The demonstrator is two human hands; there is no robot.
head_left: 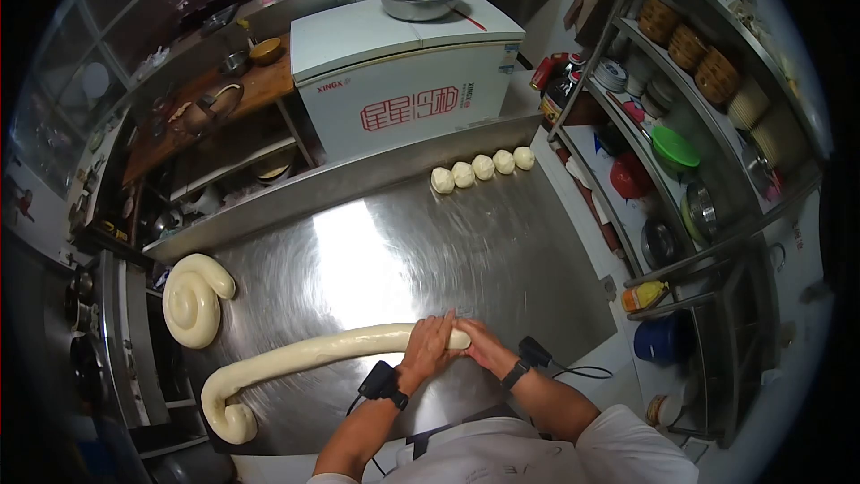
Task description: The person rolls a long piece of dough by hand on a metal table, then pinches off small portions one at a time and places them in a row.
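Scuffed steel table: left hand and right hand grip smooth dough rope.

Long pale-yellow dough rope: smooth, faint gloss shown | broad silver metal worktop: glossy, marked by swirled streaks | round silver metal basin: shine seen | round green bowl: smooth plastic seen

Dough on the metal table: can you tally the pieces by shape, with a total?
Long dough roll: 1
Coiled dough roll: 1
Dough balls: 5
Total: 7
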